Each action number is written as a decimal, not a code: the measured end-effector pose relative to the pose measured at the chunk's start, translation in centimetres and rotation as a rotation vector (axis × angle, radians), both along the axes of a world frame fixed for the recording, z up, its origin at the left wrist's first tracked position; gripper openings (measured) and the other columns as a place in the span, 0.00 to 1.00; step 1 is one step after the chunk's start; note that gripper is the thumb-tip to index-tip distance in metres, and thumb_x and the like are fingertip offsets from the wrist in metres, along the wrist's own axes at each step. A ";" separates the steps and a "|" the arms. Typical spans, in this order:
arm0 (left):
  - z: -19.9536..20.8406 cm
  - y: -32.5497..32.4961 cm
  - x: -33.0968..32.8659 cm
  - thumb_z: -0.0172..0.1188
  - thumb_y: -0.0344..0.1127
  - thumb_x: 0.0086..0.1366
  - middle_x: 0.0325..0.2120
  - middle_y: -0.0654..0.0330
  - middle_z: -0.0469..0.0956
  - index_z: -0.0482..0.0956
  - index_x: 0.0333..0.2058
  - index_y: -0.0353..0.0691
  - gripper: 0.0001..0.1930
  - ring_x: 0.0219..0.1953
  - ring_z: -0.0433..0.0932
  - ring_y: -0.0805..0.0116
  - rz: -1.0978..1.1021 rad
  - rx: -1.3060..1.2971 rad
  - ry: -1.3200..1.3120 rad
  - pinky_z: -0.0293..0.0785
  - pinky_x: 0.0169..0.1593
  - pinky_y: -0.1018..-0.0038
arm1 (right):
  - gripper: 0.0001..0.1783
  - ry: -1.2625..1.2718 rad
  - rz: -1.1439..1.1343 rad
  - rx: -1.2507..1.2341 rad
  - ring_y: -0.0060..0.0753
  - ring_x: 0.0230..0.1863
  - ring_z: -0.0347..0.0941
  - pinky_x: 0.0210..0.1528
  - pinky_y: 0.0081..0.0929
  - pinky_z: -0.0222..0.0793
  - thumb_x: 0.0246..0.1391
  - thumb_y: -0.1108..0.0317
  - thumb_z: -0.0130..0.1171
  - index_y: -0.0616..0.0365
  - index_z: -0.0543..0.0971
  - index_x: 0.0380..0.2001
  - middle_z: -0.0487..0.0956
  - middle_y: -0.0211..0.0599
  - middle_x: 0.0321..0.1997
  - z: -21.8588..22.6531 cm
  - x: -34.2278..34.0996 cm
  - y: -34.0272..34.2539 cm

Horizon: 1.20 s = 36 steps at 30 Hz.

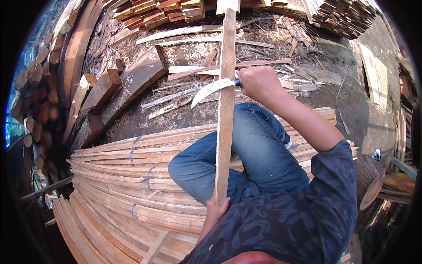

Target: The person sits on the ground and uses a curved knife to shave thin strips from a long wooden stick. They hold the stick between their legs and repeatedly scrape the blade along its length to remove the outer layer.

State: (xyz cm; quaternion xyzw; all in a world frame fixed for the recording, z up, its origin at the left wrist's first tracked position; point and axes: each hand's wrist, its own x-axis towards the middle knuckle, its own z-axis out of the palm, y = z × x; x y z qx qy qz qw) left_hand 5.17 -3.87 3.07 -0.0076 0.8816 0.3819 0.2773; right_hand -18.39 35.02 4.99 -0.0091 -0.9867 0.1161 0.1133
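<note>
A long, narrow wooden strip point(226, 108) runs away from my lap toward the stacked wood at the far side. My left hand point(216, 208) is closed around its near end, close to my waist. In my closed right hand point(260, 83) is the dark handle of a curved knife point(214, 91). Its pale, hooked blade lies across the strip, pointing left, beyond my knees. The far end of the strip meets a pale wooden piece point(228, 5) at the top of the view.
Bundles of wooden strips point(145, 176), bound with purple ties point(148, 174), lie beneath and left of my legs. Thick beams point(132, 81) and stacked logs point(44, 97) stand at the left. Sawn wood is piled at the far side. Shavings and offcuts point(176, 105) litter the ground.
</note>
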 end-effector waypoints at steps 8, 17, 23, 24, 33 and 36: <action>-0.6 0.2 -0.5 0.68 0.32 0.55 0.19 0.55 0.80 0.78 0.37 0.30 0.14 0.21 0.81 0.67 0.038 0.084 -0.058 0.75 0.27 0.71 | 0.10 -0.142 -0.342 0.044 0.47 0.31 0.81 0.35 0.41 0.78 0.50 0.63 0.58 0.58 0.81 0.26 0.81 0.45 0.27 0.9 -6.3 7.2; -0.7 -0.1 -0.1 0.68 0.31 0.55 0.18 0.56 0.79 0.77 0.37 0.30 0.14 0.19 0.80 0.69 0.079 0.108 -0.104 0.75 0.25 0.72 | 0.06 -0.021 0.011 0.007 0.43 0.25 0.81 0.27 0.37 0.77 0.45 0.69 0.57 0.58 0.80 0.20 0.81 0.46 0.22 0.3 -1.2 0.7; -0.3 1.2 -0.8 0.68 0.32 0.56 0.18 0.56 0.79 0.77 0.37 0.29 0.15 0.19 0.80 0.69 0.098 0.127 -0.130 0.75 0.25 0.73 | 0.08 0.045 -0.358 0.094 0.46 0.31 0.82 0.32 0.38 0.79 0.46 0.69 0.57 0.60 0.82 0.25 0.82 0.49 0.28 0.1 -8.5 10.7; -0.3 0.9 -0.8 0.68 0.32 0.56 0.18 0.56 0.79 0.77 0.37 0.29 0.15 0.19 0.80 0.69 0.096 0.126 -0.109 0.75 0.25 0.73 | 0.08 0.058 -0.361 0.106 0.46 0.31 0.82 0.33 0.39 0.79 0.47 0.69 0.56 0.60 0.82 0.25 0.82 0.49 0.28 0.2 -8.9 9.9; -0.4 0.7 0.0 0.67 0.32 0.56 0.18 0.56 0.79 0.77 0.37 0.30 0.14 0.20 0.81 0.68 0.080 0.137 -0.075 0.75 0.26 0.73 | 0.07 0.001 -0.130 0.024 0.44 0.28 0.82 0.32 0.37 0.78 0.45 0.69 0.56 0.59 0.81 0.20 0.81 0.46 0.24 0.1 -3.5 2.5; -0.4 0.3 0.3 0.68 0.32 0.56 0.18 0.56 0.79 0.77 0.36 0.30 0.14 0.19 0.81 0.67 0.076 0.106 -0.053 0.75 0.25 0.72 | 0.07 -0.003 -0.068 0.047 0.44 0.27 0.82 0.32 0.37 0.78 0.46 0.69 0.56 0.58 0.81 0.20 0.82 0.45 0.23 0.7 -4.9 1.4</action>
